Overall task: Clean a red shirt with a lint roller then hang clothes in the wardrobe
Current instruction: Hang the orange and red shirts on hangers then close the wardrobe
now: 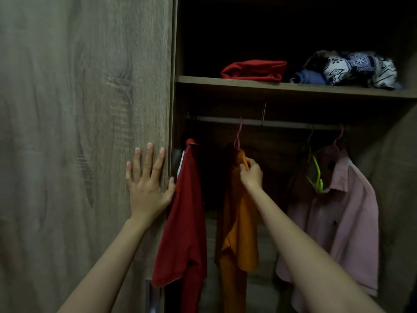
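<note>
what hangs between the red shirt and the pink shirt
In the head view: an orange shirt, pinched by the right hand, and a green hanger beside the pink shirt.

One head-worn wide-angle view faces straight into the open wardrobe [394, 177] from close by, its shelf [248, 83] above centre, closed door [67, 132] filling the left.

Place: a home, at an open wardrobe [394, 166].
Rail [282, 124]: shirts [338, 211] hung below it on plastic hangers [316, 175].
Above rail: shelf [225, 82] held folded clothes [255, 70].
Left of rail: wood-grain door [79, 109].
</note>
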Demonstrator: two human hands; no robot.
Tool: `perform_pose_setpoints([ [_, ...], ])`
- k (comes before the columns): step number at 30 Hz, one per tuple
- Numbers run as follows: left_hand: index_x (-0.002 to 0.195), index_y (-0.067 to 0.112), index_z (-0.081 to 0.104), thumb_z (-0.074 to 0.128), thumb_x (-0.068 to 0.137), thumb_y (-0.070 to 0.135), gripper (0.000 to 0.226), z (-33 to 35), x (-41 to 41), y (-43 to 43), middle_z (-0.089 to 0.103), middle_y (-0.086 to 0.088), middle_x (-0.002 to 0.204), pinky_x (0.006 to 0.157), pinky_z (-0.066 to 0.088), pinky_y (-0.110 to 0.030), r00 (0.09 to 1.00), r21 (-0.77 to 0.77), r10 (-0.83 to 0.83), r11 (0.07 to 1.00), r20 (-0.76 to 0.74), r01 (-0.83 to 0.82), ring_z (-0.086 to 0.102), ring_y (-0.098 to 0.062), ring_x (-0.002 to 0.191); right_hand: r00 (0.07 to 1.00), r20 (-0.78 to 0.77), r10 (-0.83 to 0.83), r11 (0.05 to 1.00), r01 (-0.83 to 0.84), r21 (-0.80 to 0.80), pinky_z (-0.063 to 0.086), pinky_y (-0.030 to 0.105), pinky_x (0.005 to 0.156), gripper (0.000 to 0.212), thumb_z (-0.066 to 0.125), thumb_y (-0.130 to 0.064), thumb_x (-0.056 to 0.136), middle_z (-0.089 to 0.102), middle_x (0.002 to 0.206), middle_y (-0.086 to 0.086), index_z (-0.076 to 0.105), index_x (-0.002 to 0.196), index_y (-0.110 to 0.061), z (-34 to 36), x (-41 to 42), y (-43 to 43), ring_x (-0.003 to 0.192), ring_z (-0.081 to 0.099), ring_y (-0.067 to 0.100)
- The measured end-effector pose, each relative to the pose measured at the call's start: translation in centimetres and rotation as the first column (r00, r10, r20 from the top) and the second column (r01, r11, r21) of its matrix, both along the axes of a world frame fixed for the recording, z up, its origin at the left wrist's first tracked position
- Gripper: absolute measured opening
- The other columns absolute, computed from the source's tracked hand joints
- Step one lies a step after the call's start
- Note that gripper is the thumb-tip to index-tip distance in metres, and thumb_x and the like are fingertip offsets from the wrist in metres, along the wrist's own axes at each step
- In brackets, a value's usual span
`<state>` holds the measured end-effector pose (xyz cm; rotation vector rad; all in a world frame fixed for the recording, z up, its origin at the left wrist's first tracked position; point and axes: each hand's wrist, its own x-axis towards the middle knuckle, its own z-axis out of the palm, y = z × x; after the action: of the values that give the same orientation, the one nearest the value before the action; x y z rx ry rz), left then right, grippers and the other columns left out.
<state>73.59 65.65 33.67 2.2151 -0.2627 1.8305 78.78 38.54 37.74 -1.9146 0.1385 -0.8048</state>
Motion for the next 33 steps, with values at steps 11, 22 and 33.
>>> perform_pose_setpoints([
  [11,0.15,0.015,0.031,0.049,0.092,0.036,0.064,3.0,-3.5,-2.6,0.022,-0.009,0.16,0.12,0.011,-0.048,0.947,-0.084,-0.322,0.943,0.002,0.321,0.012,-0.025,0.15,0.867,0.476,0.151,0.989,-0.132,-0.072,0.042,0.01,0.095,0.038,0.051,-0.024,0.097,0.049,0.136,-0.002,0.049,0.135,-0.019,-2.4,-8.5,-0.9,0.124,0.049,0.008],
  [22,0.149,0.016,0.032,0.045,0.095,0.036,0.059,18.2,-2.8,-11.1,0.034,-0.005,0.155,0.119,0.022,-0.044,0.803,0.074,-0.59,0.807,0.082,0.585,0.03,-0.016,0.144,0.698,0.705,0.129,0.961,0.087,-0.261,0.031,0.03,0.112,0.044,0.035,-0.039,0.1,0.041,0.142,-0.001,0.043,0.139,-0.022,15.2,-10.2,-3.6,0.135,0.035,0.012],
  [33,0.141,0.028,0.037,0.022,0.1,0.055,0.051,27.6,2.9,-12.7,0.067,-0.01,0.111,0.088,0.046,-0.043,0.891,0.158,-0.158,0.957,-0.426,0.245,0.064,-0.031,0.104,0.957,0.231,-0.176,0.79,0.277,-0.547,0.021,0.051,0.109,0.056,0.01,-0.053,0.099,0.063,0.121,0.014,0.034,0.142,-0.026,23.0,-7.3,-3.9,0.123,0.05,0.034],
])
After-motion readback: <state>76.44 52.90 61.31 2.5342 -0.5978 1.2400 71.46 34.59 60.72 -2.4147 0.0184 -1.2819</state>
